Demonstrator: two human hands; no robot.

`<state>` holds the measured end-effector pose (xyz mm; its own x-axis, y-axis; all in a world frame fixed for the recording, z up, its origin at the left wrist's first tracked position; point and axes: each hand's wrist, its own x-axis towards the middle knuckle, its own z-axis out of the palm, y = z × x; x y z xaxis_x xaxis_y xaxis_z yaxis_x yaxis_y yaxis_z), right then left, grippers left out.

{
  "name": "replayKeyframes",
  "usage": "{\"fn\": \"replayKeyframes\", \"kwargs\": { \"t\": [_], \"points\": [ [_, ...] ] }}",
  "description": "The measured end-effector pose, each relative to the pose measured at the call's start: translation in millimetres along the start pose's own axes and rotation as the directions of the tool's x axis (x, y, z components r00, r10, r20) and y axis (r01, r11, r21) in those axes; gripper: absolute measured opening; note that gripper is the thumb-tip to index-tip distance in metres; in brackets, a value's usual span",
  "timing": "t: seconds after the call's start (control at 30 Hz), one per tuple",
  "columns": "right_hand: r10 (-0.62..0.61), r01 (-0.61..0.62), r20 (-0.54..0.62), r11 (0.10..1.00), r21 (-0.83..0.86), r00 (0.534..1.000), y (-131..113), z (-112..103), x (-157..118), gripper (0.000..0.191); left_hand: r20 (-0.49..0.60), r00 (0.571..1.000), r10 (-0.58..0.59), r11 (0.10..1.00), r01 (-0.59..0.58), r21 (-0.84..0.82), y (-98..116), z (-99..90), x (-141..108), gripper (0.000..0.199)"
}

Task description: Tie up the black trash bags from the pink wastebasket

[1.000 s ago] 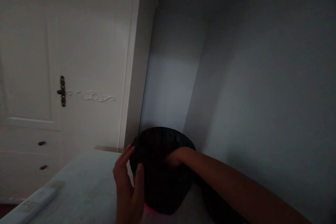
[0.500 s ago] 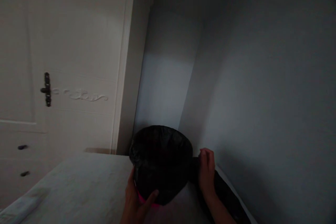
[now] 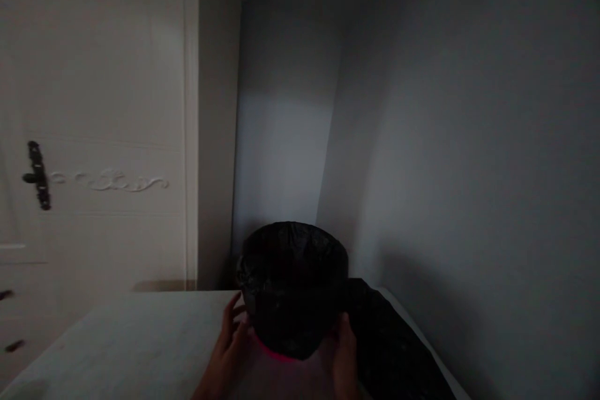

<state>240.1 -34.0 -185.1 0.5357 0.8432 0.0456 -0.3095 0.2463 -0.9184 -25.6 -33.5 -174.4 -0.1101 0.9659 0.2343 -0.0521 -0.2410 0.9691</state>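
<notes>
A small pink bin (image 3: 276,355) stands upright on the pale surface, and only a strip of pink shows near its base. A black bin bag (image 3: 290,319) lines it and is folded down over the rim and outer wall. My left hand (image 3: 230,334) is against the bin's left side, its fingers curved along it. At the lower right side, my right hand (image 3: 345,347) holds the bin, with some fingertips hidden behind it. The two hands have the bin between them.
More black plastic (image 3: 389,337) lies along the right edge of the pale tabletop (image 3: 154,337), close to the grey wall (image 3: 469,169). A white wardrobe (image 3: 117,94) with dark handles stands at the left. The room is dim.
My right hand has come down from beside the rim, off the black plastic there, to the bin's lower right side. My left hand has shifted slightly up and left. The view has turned.
</notes>
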Motion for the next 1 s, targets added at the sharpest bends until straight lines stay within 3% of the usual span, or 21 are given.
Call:
{"fn": "replayKeyframes", "kwargs": {
  "t": [0.1,0.17,0.43,0.57,0.77,1.0],
  "points": [
    [0.085,-0.088,0.055,0.994,0.059,0.995,-1,2,3,0.079,0.119,0.99,-0.076,0.997,0.075,0.016,1,-8.2,-3,0.075],
    [0.106,-0.11,0.067,0.992,0.068,0.992,-1,4,4,0.075,0.144,0.985,-0.092,0.996,0.09,0.021,6,-7.2,-6,0.073],
    [0.199,-0.21,0.089,0.968,0.138,0.976,0,0,7,0.072,0.036,0.995,-0.096,0.989,0.091,0.117,24,1.6,-9,0.085],
    [0.223,-0.238,0.111,0.96,0.146,0.969,-4,0,4,0.071,0.068,0.984,-0.165,0.975,0.152,0.161,26,-0.7,-9,0.083],
    [0.21,-0.227,0.115,0.961,0.157,0.971,-11,5,0,0.07,0.101,0.983,-0.154,0.969,0.13,0.211,29,-2.7,-12,0.087],
    [0.176,-0.191,0.135,0.975,0.111,0.975,-11,4,0,0.069,0.091,0.992,-0.091,0.962,0.064,0.267,18,-8.9,-11,0.09]
  ]
}}
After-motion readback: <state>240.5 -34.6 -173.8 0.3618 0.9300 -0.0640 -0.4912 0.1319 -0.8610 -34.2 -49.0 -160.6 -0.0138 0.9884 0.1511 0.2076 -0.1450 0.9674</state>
